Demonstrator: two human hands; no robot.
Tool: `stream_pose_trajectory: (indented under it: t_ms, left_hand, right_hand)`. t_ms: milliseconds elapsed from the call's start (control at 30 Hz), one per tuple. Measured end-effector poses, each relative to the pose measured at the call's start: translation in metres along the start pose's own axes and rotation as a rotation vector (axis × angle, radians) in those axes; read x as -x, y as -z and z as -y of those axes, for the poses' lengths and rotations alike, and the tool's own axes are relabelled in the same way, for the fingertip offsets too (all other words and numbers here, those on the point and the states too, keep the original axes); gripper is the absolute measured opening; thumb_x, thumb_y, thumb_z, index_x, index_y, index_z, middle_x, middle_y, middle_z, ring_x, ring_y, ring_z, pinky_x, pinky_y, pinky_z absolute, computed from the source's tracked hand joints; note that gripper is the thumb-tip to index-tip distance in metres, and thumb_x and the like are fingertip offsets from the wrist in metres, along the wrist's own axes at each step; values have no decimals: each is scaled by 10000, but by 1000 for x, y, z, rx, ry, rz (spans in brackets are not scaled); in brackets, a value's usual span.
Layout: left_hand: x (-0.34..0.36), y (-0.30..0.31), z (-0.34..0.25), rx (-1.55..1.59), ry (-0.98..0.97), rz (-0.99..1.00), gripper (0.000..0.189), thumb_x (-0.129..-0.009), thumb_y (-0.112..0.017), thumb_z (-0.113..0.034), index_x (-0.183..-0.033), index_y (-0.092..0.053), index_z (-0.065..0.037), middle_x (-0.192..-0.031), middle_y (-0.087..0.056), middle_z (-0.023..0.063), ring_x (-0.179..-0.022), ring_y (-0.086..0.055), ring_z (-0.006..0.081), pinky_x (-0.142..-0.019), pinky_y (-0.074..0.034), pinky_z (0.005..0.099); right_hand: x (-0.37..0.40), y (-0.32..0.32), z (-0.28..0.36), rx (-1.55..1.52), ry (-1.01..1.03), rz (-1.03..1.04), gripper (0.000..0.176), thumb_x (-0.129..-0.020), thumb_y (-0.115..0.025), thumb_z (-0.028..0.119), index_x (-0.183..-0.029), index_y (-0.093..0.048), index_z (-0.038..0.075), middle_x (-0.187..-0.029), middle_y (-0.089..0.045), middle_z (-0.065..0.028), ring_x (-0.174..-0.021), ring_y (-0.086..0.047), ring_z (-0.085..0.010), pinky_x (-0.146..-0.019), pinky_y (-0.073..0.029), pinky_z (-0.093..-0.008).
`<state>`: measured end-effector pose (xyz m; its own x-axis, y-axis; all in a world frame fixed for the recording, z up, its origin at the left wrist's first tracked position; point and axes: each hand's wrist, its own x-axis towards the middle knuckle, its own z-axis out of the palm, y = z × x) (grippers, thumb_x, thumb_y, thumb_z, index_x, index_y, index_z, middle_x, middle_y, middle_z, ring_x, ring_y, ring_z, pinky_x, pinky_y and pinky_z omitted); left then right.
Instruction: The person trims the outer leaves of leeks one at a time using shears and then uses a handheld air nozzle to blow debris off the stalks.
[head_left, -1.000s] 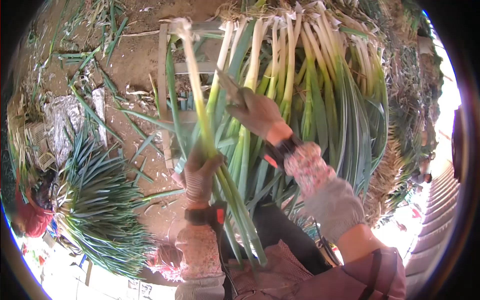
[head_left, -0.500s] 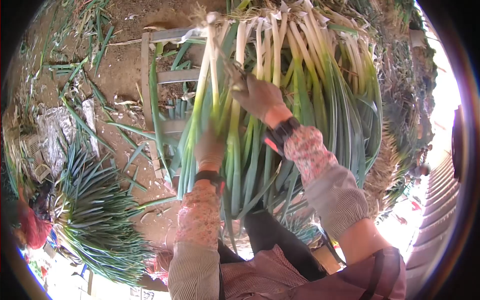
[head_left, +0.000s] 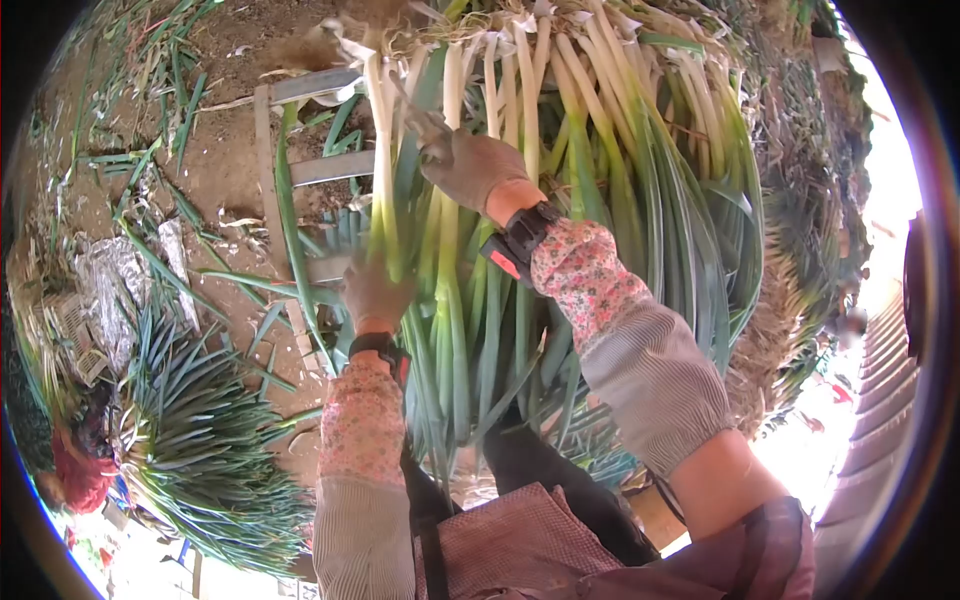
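Observation:
My left hand (head_left: 378,298), gloved and slightly blurred, is closed around the green part of a long green onion (head_left: 382,165) with a white stem and roots pointing up. In my gloved right hand (head_left: 475,168) is a thin, blade-like tool (head_left: 422,122), its tip slanting up beside that onion's stem; its exact kind does not show clearly. Under and right of both hands lies a thick layer of long green onions (head_left: 630,150), white ends at the top, green leaves hanging toward me.
A metal rack (head_left: 330,168) shows at the left of the layer. Loose leaves (head_left: 150,240) litter the bare soil, near a crumpled silvery sheet (head_left: 105,290). A big bundle of green onions (head_left: 205,430) lies at lower left. My legs (head_left: 545,480) are just below the leaves.
Both hands have moved left, the left one also slightly down. The onion in my left hand has shifted left, away from the others, and dirt blurs near its roots.

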<state>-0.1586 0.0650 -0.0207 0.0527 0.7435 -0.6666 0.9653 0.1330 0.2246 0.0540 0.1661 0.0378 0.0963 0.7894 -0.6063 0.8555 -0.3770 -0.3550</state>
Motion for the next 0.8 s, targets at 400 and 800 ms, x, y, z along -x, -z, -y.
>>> stream_pose_trajectory:
  t_ms: [400, 800]
  left_hand:
    - [1, -13, -4, 50, -89, 33, 559, -855, -652, -446, -1215, -545, -33, -1206, -587, 207, -1087, -607, 431, -921, -508, 508]
    - [65, -21, 45, 178, -131, 24, 823, -878, -689, -431, -1492, -330, -17, -1501, -397, 250, -1317, -463, 451, -1061, -429, 498]
  right_hand:
    - [38, 33, -43, -81, -304, -106, 636, -842, -587, 534, -1162, -621, -15, -1018, -693, -279, -998, -668, -437, -897, -508, -491]
    - [24, 6, -78, -28, -201, -176, 431, -849, -587, 442, -1091, -690, 101, -1083, -689, -233, -989, -663, -430, -829, -532, -503]
